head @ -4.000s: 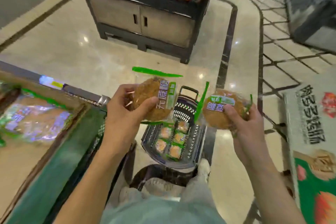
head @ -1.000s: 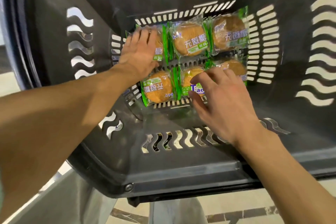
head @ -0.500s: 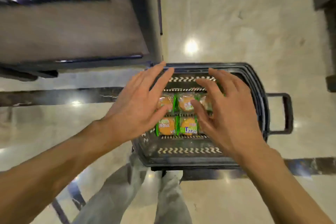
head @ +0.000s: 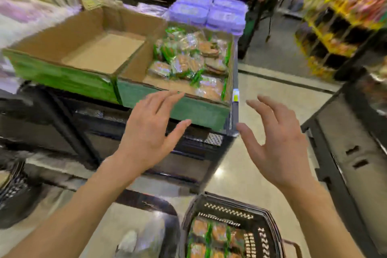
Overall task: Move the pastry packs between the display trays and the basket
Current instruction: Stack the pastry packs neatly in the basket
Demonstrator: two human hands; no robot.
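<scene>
Left hand [head: 146,132]: fingers [head: 165,98] were spread and relaxed, holding nothing, just short of the green front wall of the right display tray [head: 188,109].
Right hand [head: 278,142]: fingers [head: 266,109] were apart and slightly hooked, empty, off the tray's right corner over open floor [head: 272,94].
Pastry packs [head: 184,63]: heaped just beyond the left fingers, crowding the tray's far and right side; more packs [head: 211,234] lay in rows in the basket [head: 270,234] below both wrists.
Risk, snag: fingertips could have caught the cardboard lip and shoved the tray along the shelf.
Risk, slip: the film looked slick and the heap loose; a hasty grab might have dragged neighbours over the right wall.
Risk, blur: the view was smeared, so the reach was likely half-blind.
Edges: the shelf corner post [head: 235,111] stood between the two hands.
Open room: the left tray [head: 62,75] showed bare cardboard; a clear drop ran from hands to basket.
</scene>
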